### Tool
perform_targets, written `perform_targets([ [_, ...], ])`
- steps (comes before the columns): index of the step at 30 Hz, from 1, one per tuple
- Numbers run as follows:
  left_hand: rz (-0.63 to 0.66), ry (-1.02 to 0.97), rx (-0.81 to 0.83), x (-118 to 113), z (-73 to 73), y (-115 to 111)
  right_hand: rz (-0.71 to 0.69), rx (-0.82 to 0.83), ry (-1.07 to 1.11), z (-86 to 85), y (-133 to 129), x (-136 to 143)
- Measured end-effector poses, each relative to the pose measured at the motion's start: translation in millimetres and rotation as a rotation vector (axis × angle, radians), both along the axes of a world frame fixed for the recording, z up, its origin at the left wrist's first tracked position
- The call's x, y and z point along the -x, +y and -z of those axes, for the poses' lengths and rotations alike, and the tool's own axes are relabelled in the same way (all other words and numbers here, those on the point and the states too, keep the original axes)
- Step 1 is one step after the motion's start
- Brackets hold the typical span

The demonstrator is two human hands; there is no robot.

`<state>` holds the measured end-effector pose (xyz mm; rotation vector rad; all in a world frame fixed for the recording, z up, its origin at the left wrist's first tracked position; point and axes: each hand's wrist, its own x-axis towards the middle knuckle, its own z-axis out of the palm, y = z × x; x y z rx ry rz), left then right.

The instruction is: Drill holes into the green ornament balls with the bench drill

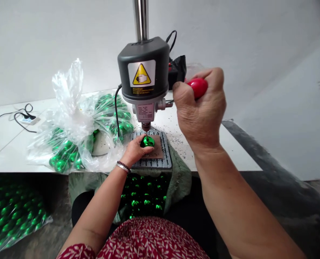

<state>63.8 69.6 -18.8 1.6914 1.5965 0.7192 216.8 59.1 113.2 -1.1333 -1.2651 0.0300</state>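
A shiny green ball (149, 141) rests on a brown board (158, 149) under the drill press (145, 72). My left hand (135, 149) grips the ball from its left side, thumb in front and fingers behind. The drill's chuck (146, 126) is right above the ball, and its thin bit reaches down to the ball's top; I cannot tell how deep it goes. My right hand (200, 108) is wrapped around the red knob (198, 88) of the press lever, to the right of the machine head.
Clear plastic bags (70, 111) of green balls lie on the white table (203, 151) at left. A power strip (30, 119) sits farther left. More balls (143, 196) lie in a green sack (180, 176) at my lap, and another bag (11, 216) stands on the floor.
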Motion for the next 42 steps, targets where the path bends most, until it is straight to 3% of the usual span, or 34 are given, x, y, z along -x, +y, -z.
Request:
perform_targets([
  [12, 0.033, -0.054, -0.041, 3.5, 12.5, 3.3, 0.172, -0.067, -0.12, 26.1, -15.1, -1.2],
  [38, 0.05, -0.03, -0.061, 5.4, 11.6, 0.6, 0.158, -0.14, -0.03, 84.3, -23.6, 5.1],
  [40, 0.044, -0.029, -0.07, 5.0, 13.6, 1.4, 0.144, -0.155, -0.033, 80.5, -22.2, 4.7],
  [42, 0.034, -0.005, -0.078, 3.5, 14.7, 1.9, 0.131, -0.156, -0.021, 64.2, -16.8, 4.2],
])
